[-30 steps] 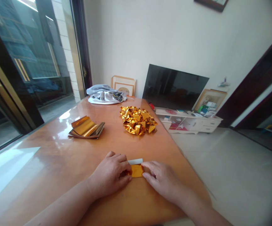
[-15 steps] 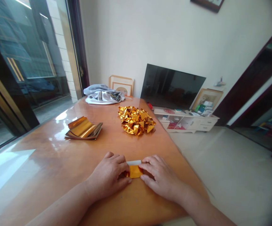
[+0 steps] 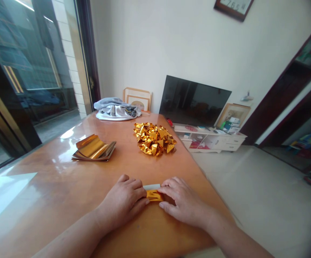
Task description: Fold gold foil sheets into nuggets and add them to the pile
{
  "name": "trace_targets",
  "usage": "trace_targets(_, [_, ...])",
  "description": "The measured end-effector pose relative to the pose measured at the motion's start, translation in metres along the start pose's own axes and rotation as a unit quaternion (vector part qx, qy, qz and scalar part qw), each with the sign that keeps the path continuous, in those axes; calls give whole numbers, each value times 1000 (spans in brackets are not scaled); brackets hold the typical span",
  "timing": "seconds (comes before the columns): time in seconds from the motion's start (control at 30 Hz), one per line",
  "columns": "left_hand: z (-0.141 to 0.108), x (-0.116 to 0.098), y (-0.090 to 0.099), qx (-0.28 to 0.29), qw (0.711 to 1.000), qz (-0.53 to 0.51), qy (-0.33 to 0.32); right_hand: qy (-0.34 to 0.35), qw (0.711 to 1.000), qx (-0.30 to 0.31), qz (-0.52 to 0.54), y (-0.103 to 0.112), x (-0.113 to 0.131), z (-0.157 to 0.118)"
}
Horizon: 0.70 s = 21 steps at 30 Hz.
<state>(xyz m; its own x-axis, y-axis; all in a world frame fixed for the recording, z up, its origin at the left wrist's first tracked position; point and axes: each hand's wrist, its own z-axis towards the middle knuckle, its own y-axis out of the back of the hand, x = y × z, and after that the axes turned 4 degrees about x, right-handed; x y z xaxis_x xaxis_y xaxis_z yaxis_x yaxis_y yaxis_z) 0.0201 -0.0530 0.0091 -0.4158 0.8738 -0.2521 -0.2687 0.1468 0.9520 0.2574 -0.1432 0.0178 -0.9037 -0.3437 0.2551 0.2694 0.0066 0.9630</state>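
Between my hands, near the table's close end, lies a sheet of gold foil paper [image 3: 154, 195], partly folded, with a pale strip along its far edge. My left hand [image 3: 127, 195] grips the left end, thumb in front and fingers behind and over it. At the right end, my right hand [image 3: 183, 199] pinches the paper between thumb and curled fingers. The fingers cover both ends of the sheet. Beyond my hands is a heap of folded gold foil pieces [image 3: 155, 138]. To the left of that heap sits a stack of flat gold foil sheets [image 3: 94, 148], the top one curling up.
The glossy wooden table [image 3: 64, 193] ends in an edge on the right. Folded grey cloth [image 3: 116, 109] lies at its far end, by picture frames [image 3: 137, 98]. A television [image 3: 194, 102] and low white cabinet [image 3: 211, 139] stand beyond; a glass door [image 3: 34, 64] is left.
The gold part of the paper between my hands looks shorter from front to back and more creased. My hands have barely moved; the whole view has shifted slightly.
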Motion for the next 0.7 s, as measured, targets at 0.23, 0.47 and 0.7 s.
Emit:
trace_targets(0.23, [0, -3, 3, -3, 1000, 3, -4, 32, 999, 3, -43, -5, -5, 3])
trace_targets(0.47, [2, -2, -5, 2, 999, -1, 34, 57, 997, 17, -53, 0, -11, 5])
trace_targets(0.7, [5, -5, -7, 10, 998, 0, 54, 70, 996, 48, -6, 7, -24, 17])
